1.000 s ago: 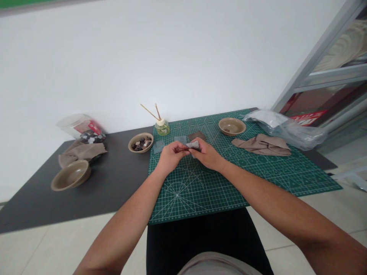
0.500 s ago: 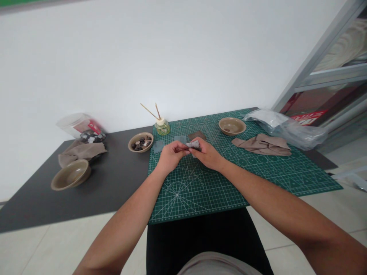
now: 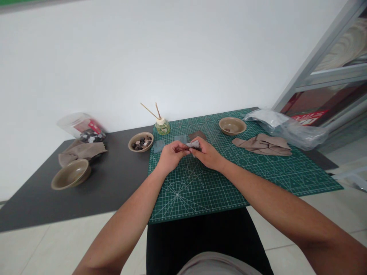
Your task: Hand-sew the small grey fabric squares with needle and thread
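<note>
A small piece of grey cloth (image 3: 194, 144) is pinched between my two hands, just above the green cutting mat (image 3: 195, 187). My left hand (image 3: 172, 154) closes thumb and fingertips on its left end. From the other side my right hand (image 3: 207, 153) wraps its fingers round the cloth, hiding part of it. Whether something small lies inside the cloth I cannot tell. Beyond the hands, a brown square (image 3: 197, 134) and a blue-grey square (image 3: 180, 139) lie flat on the mat. Another blue-grey square (image 3: 158, 146) sits left of them.
A bowl of dark and pale small pieces (image 3: 141, 142) stands left of a reed diffuser (image 3: 162, 126). Back right are a bowl (image 3: 232, 126), a crumpled brown cloth (image 3: 262, 145) and a plastic bag (image 3: 289, 128). Far left, a tilted bowl (image 3: 71, 175) and a clear tub (image 3: 76, 125) rest by another cloth (image 3: 83, 151).
</note>
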Motion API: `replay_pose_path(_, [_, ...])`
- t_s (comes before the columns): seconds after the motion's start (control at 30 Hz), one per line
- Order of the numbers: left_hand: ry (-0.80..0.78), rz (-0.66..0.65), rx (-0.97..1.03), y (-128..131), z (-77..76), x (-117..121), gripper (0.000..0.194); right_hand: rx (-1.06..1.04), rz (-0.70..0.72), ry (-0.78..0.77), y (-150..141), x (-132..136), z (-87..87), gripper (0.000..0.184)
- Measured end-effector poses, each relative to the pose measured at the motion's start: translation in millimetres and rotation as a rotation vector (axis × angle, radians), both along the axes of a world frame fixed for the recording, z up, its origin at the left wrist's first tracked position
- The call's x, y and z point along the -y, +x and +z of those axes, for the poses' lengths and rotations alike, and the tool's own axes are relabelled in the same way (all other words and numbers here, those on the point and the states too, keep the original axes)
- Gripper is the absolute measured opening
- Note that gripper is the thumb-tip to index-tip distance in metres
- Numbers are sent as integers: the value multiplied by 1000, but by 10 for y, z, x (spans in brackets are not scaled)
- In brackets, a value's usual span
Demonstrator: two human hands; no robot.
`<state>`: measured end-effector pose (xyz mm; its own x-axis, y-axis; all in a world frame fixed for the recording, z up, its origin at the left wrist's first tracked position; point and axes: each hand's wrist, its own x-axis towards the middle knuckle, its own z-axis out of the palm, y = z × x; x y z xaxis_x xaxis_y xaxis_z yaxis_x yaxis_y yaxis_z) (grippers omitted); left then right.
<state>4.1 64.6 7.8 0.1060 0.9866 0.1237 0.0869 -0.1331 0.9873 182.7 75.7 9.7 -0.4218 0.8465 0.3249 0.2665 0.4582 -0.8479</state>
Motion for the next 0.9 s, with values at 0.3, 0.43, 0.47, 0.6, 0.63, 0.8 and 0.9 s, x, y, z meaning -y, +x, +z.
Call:
replay_pose_path(0.3, [-5, 5, -1, 11, 32, 13, 16, -8, -18, -2, 17, -5, -28, 13])
replay_pose_path(0.43, [12, 6, -23, 8, 25, 15, 16, -4, -9, 16, 10, 4, -7, 12])
replay_pose_path(0.47, [13, 3, -26, 6, 19, 13, 16, -1, -4, 15, 9, 6, -1, 12])
replay_pose_path(0.6, [-2, -9, -17, 1, -1, 4, 16, 5, -8, -2, 14, 6, 9, 12])
replay_pose_path(0.63, [-1, -9, -11, 1, -3, 3, 16, 1, -8, -7, 17, 4, 6, 12])
replay_pose_path(0.8, [-16, -3, 8, 12, 19, 9, 16, 1, 2, -13, 27, -8, -12, 13])
replay_pose_path(0.9, [-20, -6, 21, 17, 39, 16, 17, -7, -3, -1, 28, -12, -18, 14])
